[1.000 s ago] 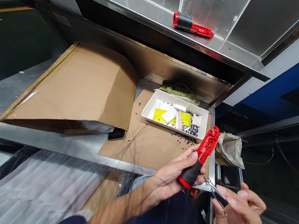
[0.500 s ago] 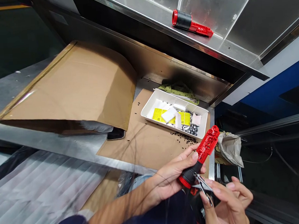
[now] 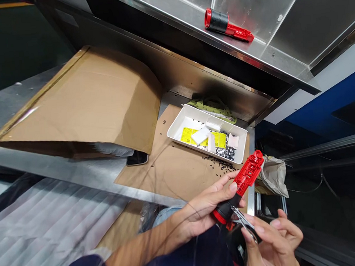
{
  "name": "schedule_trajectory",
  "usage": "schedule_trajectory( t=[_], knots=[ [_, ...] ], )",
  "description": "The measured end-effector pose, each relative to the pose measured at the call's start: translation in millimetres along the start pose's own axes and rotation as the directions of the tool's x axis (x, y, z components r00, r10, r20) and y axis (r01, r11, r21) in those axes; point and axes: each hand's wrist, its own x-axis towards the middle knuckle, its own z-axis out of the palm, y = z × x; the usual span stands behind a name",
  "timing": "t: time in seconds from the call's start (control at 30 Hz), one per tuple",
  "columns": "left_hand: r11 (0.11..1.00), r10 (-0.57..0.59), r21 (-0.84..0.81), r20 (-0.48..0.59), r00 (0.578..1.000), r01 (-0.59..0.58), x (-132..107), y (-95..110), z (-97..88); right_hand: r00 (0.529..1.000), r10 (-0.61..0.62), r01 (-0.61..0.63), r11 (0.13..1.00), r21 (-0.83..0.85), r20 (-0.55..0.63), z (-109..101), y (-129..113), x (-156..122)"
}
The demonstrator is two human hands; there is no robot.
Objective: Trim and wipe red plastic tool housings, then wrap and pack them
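My left hand (image 3: 212,206) is wrapped round a red and black plastic tool housing (image 3: 249,174). Its red frame, full of ribs and slots, points up and right, and its black barrel with a red rim faces down toward me. Between the thumb and fingers of my right hand (image 3: 270,240) is a small silver metal tool with two thin arms (image 3: 244,220). Those arms spread toward my palm, and the narrow end meets the side of the black barrel. Exactly what kind of tool it is I cannot make out.
A white tray (image 3: 178,139) with yellow labels, white blocks and small black pieces stands on cardboard (image 3: 168,170); more black pieces lie beside it. Left is a large cardboard box (image 3: 86,103). A similar red and black housing (image 3: 219,21) rests on the metal shelf (image 3: 247,4).
The housing and both hands have shifted very slightly to the right. The silver tool's arms are angled a little differently, with its narrow end still at the black barrel.
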Motion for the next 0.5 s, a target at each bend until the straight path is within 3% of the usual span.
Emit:
schedule_trajectory(
  t=[0.1, 0.27, 0.5],
  knots=[
    [0.997, -0.012, -0.071, 0.021, 1.000, 0.013, -1, 2, 3.8, 0.996, 0.017, -0.015, 1.000, 0.021, -0.085, -6, 6, -4],
    [0.998, -0.009, -0.059, 0.052, 0.999, 0.012, -3, 3, 2.9, 0.998, -0.052, 0.052, 0.999, 0.004, 0.042, -4, 6, -1],
    [0.996, -0.010, -0.094, 0.026, 1.000, 0.012, -2, 0, -1.2, 0.999, -0.032, 0.033, 0.999, 0.034, -0.014, 8, -1, 1]
  ],
)
